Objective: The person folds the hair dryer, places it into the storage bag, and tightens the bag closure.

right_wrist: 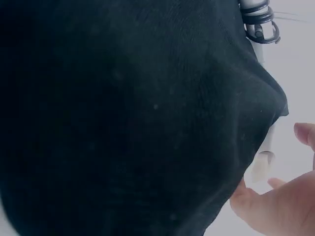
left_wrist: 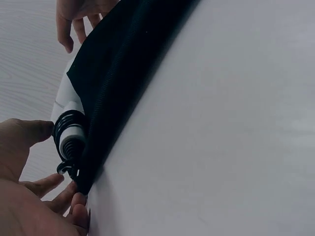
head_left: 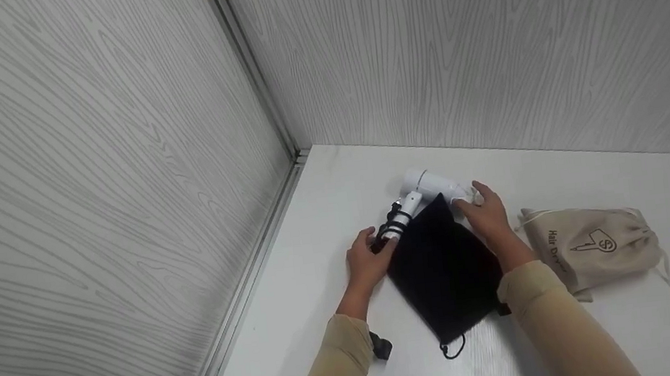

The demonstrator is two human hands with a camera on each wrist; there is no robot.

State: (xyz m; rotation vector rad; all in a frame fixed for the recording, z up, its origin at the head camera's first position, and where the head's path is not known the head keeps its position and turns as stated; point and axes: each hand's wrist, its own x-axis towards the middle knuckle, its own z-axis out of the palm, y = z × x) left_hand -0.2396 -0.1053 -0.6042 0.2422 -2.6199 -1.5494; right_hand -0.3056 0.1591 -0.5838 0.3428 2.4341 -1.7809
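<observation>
Nearest, on the counter [head_left: 281, 324], a small black object [head_left: 381, 346] lay beside the left sleeve [head_left: 341, 354], with a black pouch [head_left: 443, 273] past it and a beige bag [head_left: 596, 244] to the right. The left hand [head_left: 369, 263] had thumb and fingers spread about the black cord [left_wrist: 70, 119] wound on the white dryer's [head_left: 425, 183] handle, and the right hand [head_left: 487, 214] spread loosely at the barrel's end, contact unclear. The dryer lay at the pouch's far corner, before a grey wall [head_left: 482, 48].
</observation>
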